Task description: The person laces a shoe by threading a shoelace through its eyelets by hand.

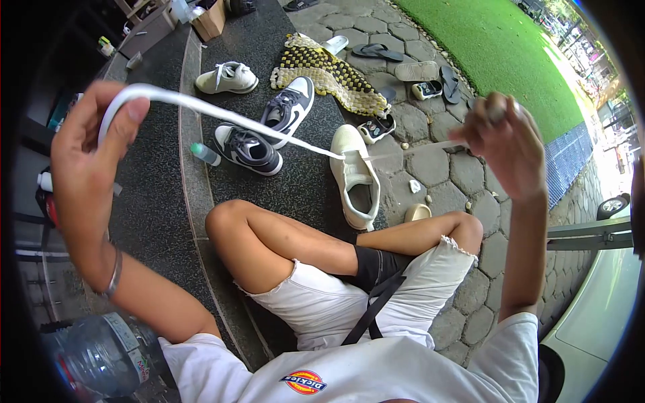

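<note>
A white shoelace (222,113) runs from the front of a cream shoe (349,151) out to both sides. My left hand (101,134), raised at the left, pinches one end, which loops over the fingers. At the right my right hand (504,138) is up, closed and slightly blurred, with the other end of the lace stretched to its fingers. The cream shoe stands toe away from me on the dark step, just beyond my crossed legs, and neither hand touches it.
Black-and-white sneakers (248,149) stand left of the cream shoe, with a small green-capped bottle (205,154). Another cream shoe (228,78) is farther back. A woven mat (322,70) and sandals (377,52) lie beyond. A large water bottle (101,356) is lower left.
</note>
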`<action>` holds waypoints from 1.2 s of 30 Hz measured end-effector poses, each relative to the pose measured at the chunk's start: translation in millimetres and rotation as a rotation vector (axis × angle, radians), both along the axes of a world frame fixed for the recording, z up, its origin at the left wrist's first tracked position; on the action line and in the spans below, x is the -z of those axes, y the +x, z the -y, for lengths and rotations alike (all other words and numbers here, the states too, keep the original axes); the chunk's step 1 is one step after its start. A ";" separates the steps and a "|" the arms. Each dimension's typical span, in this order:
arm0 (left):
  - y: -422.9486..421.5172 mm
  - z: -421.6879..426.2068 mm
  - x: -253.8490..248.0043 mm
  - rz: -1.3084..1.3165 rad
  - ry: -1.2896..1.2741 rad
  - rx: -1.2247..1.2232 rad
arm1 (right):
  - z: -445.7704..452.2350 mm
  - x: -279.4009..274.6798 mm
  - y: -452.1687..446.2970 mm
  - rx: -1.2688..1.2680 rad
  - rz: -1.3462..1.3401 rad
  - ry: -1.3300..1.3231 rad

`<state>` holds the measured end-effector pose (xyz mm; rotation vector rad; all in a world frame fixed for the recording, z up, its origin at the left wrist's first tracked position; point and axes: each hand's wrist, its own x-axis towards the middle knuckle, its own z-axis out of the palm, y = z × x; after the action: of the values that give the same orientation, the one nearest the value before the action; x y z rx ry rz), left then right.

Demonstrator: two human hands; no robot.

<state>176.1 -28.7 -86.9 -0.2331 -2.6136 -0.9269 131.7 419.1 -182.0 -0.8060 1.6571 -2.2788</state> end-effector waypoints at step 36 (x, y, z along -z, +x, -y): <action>-26.0 21.0 87.5 0.445 -0.410 -0.062 | 12.2 37.3 -39.3 -0.510 0.077 1.495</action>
<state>150.1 -49.7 -174.5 -0.0480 -3.1879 -0.4467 92.4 406.9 -219.2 -0.5525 2.0944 -0.3737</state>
